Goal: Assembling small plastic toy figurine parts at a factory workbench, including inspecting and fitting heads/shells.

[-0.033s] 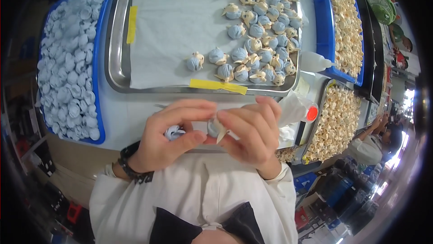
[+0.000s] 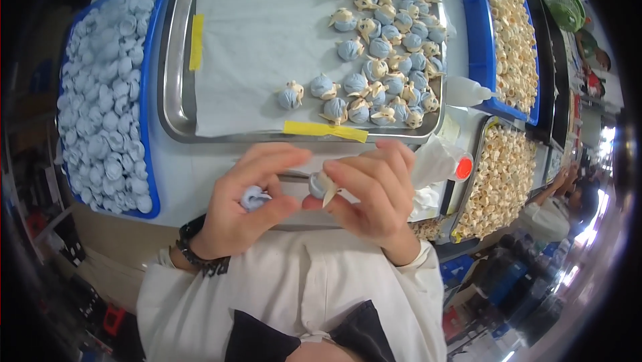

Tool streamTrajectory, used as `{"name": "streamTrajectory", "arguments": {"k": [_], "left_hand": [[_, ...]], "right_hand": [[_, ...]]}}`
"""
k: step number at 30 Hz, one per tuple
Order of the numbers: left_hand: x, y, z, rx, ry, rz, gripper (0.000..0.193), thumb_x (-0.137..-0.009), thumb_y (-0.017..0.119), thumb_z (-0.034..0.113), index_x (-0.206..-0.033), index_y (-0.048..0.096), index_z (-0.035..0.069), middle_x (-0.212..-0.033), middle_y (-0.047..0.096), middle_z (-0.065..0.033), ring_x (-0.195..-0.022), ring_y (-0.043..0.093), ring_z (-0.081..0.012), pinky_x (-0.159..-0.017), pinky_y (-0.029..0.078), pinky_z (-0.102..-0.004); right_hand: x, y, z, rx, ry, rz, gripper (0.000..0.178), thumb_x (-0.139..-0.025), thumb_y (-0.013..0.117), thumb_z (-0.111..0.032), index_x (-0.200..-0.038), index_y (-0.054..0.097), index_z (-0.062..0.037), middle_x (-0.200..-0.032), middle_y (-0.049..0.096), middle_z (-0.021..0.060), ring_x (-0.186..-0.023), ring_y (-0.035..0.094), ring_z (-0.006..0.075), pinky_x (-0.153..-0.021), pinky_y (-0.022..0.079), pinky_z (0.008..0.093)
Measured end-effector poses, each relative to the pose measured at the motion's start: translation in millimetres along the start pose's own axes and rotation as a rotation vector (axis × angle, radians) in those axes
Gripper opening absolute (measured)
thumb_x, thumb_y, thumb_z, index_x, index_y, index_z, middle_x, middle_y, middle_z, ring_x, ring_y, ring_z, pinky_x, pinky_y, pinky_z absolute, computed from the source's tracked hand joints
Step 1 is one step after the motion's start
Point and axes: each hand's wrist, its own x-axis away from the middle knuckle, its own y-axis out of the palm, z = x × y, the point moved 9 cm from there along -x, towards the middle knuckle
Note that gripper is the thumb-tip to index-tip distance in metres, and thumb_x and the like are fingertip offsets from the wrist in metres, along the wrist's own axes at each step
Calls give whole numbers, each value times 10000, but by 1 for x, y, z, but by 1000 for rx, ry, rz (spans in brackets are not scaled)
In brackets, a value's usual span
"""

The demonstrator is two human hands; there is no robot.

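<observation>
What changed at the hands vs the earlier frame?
Left hand: index fingertip drew back leftward, away from the blue-and-cream piece, widening the gap. No visible new grasp or release. Unchanged: right hand pinches that piece, left hand holds a pale-blue cup, pieces on the metal tray keep their layout.

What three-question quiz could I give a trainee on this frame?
1. Which hand pinches the blue-and-cream piece?
2. True or false: similar pieces crowd the right side of the metal tray.
3. The blue bin left of the tray holds: A) cream rings; B) pale-blue cup shapes; C) red caps.

Key: 1. The right hand. 2. True. 3. B.
</observation>
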Motion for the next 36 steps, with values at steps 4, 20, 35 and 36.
{"name": "streamTrajectory", "arguments": {"k": [4,20,35,36], "left_hand": [[21,-23,10,501,144,28,444,-809,540,29,-1219,366,27,-1113,449,-111,-835,538,-137,-643,469,-247],[5,21,3,478,-142,-163,351,-726,536,21,-1069,478,-22,-955,556,-238,-511,447,-123,-465,363,-221],[12,29,-2,22,-72,-273,490,-780,552,80,-1238,420,-38,-871,596,-109,-570,442,-40,-543,377,-164],[11,26,0,8,-52,-223,497,-770,552,74,-1237,422,-35,-877,588,-114,-562,436,-44,-533,377,-165]], "right_hand": [[-21,23,7,106,22,-123,307,-613,689,-281,-802,593,-59,-807,538,27,-737,490,208,-807,360,390],[185,-285,128,1196,854,-173,418,-832,592,-153,-1201,486,11,-903,599,194,-779,572,221,-699,441,298],[197,-273,136,779,880,401,230,-775,644,-144,-942,592,5,-884,589,84,-744,532,165,-681,439,289],[202,-278,137,814,864,387,213,-795,613,-129,-955,590,9,-880,590,89,-735,532,158,-681,438,284]]}}
